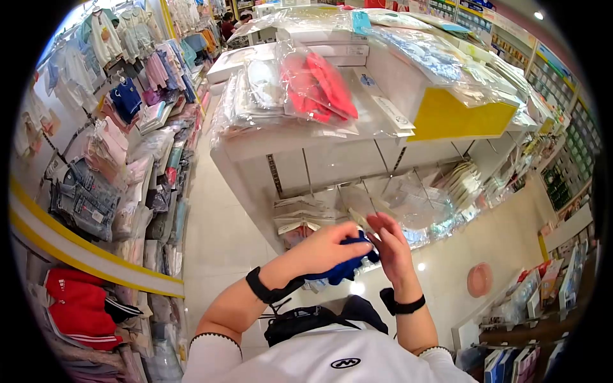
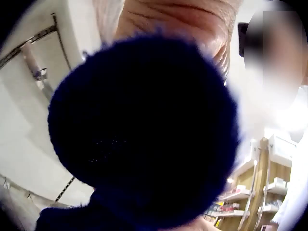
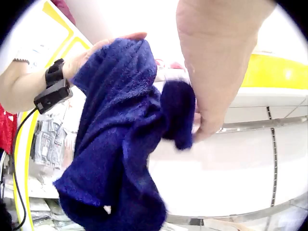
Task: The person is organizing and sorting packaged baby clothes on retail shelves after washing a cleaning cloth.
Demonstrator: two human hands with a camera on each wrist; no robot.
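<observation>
My left grip [image 1: 324,247] holds the blue cloth [image 3: 113,120], which hangs from it; whether my right grip [image 1: 396,250], close beside, pinches its end, I cannot tell. Probably I am arranging it; next needs gentle, two-sided support.

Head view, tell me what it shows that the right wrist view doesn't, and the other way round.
Only the head view shows the pink round object off to the right and the oval logo on the shirt front.

Only the right wrist view shows the lower folds of the blue cloth hanging spread out, with a small gap near the bottom; from the head, much of the cloth is hidden.

Both show the blue cloth, the left hand, the right hand, the black strap on the left wrist and the denim clothes.
</observation>
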